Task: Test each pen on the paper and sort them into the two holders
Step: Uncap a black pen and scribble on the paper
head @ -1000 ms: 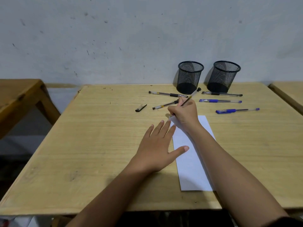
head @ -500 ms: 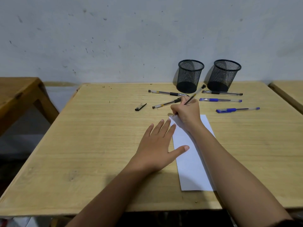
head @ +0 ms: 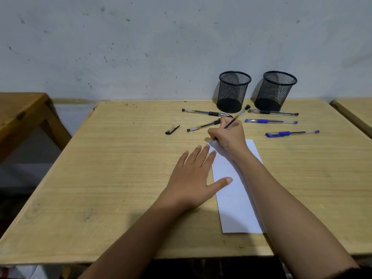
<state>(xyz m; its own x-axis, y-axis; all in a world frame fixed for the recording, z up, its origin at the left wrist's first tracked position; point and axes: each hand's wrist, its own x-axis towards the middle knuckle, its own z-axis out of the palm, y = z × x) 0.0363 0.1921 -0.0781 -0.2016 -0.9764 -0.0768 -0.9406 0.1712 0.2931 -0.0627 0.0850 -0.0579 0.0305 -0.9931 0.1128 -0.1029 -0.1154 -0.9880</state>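
Observation:
My right hand (head: 227, 135) grips a black pen (head: 239, 115) in a writing hold, its tip on the top left corner of the white paper (head: 235, 198). My left hand (head: 191, 178) lies flat with spread fingers, its thumb and fingertips pressing the paper's left edge. Two black mesh holders (head: 233, 91) (head: 275, 91) stand at the back by the wall. On the table lie black pens (head: 205, 112) (head: 203, 125) (head: 272, 112) and two blue pens (head: 270, 121) (head: 291, 133). A loose black cap (head: 172, 129) rests to the left.
The wooden table (head: 100, 178) ends at a grey wall behind the holders. Another wooden table (head: 22, 111) stands to the left across a gap, and a third table's edge (head: 354, 111) shows at the far right.
The right hand has shifted slightly with the pen, whose tip stays at the paper's top left corner. The left hand holds its place on the paper.

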